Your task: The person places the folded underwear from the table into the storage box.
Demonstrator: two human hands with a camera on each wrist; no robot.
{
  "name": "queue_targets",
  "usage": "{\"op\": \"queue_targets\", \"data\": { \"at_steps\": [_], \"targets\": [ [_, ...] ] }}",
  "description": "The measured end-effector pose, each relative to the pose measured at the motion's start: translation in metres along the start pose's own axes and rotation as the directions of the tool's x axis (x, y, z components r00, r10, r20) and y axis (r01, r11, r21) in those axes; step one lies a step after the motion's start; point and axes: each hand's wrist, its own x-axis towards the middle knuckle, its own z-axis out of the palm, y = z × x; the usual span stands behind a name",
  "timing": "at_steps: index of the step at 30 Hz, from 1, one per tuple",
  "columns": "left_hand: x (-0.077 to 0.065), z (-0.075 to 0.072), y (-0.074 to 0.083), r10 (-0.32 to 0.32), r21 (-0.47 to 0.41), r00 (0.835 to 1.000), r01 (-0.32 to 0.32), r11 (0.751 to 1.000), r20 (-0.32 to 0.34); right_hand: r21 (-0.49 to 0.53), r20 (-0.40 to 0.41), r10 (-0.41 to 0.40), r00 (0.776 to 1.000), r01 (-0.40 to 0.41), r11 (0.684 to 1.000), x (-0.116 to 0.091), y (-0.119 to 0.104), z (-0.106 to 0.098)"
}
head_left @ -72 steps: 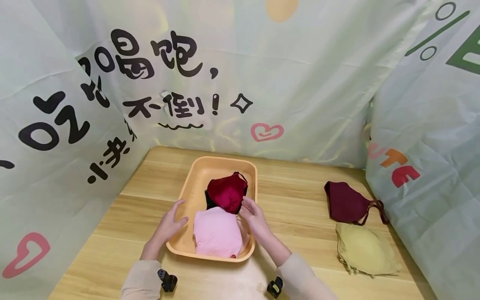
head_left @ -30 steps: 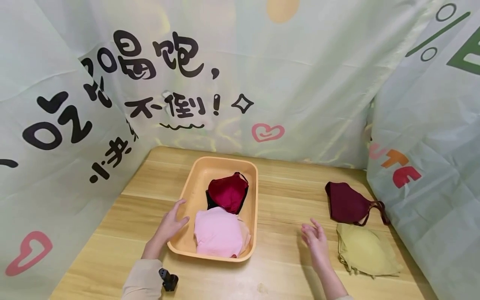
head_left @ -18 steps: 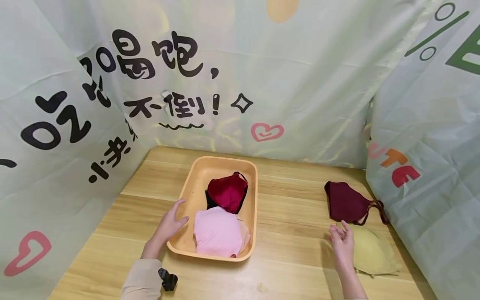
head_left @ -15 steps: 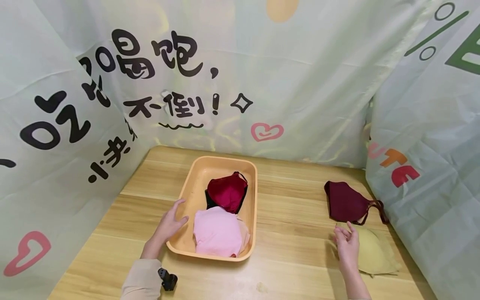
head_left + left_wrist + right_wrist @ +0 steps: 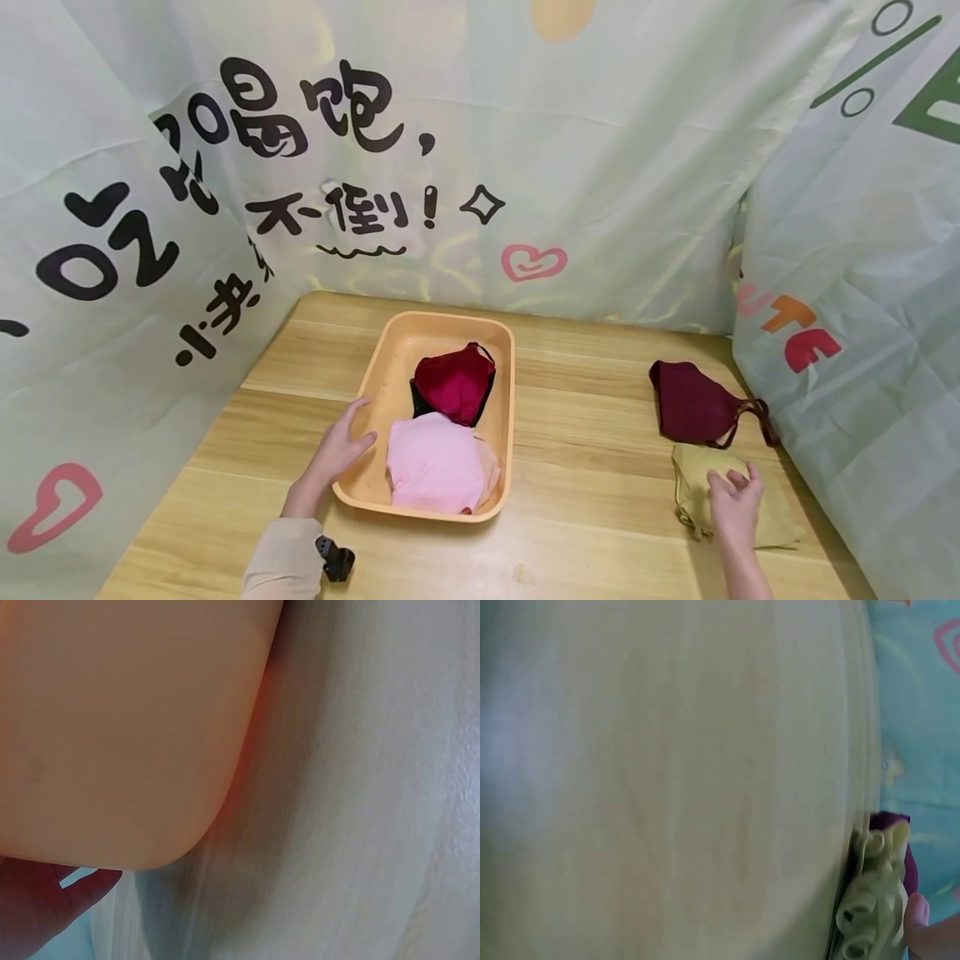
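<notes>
My left hand (image 5: 337,454) is at the left rim of an orange plastic tray (image 5: 375,367), thumb over the inside, fingers loosely bent. In the left wrist view part of that hand (image 5: 45,907) shows beside the tray's wall (image 5: 135,735). Over a folded yellow bra (image 5: 772,517) at the right is my right hand (image 5: 735,508), its fingers loosely bent and thumb apart. The right wrist view shows a digit of the right hand (image 5: 930,930) against the yellow bra (image 5: 874,900); most of this hand is out of that view. The bra lies flat on the table.
Inside the tray are a folded pink bra (image 5: 435,462) and a red bra (image 5: 453,383) with black fabric under it. A maroon bra (image 5: 693,404) lies just behind the yellow one. Printed cloth walls (image 5: 637,167) stand around the wooden table (image 5: 585,417).
My right hand has moved from the tray's right side across the table to the right, over the yellow bra. The left hand, the tray and its contents have stayed put.
</notes>
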Motion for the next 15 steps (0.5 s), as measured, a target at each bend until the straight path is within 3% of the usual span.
{"op": "queue_targets", "data": {
  "at_steps": [5, 9, 15],
  "targets": [
    [0.000, 0.000, -0.001, -0.002, 0.002, 1.000, 0.002, 1.000, -0.003, -0.199, 0.026, -0.045, 0.999, 0.049, 0.979, 0.007, -0.002, -0.010],
    [0.001, 0.000, -0.002, -0.012, -0.010, 1.000, 0.012, 1.000, 0.006, -0.398, 0.082, -0.069, 0.994, 0.096, 0.912, 0.017, -0.004, -0.020],
    [0.001, 0.000, -0.002, -0.009, -0.008, 1.000, 0.009, 1.000, 0.008, -0.604, 0.143, -0.021, 0.989, 0.104, 0.790, 0.031, 0.002, -0.034]
  ]
}}
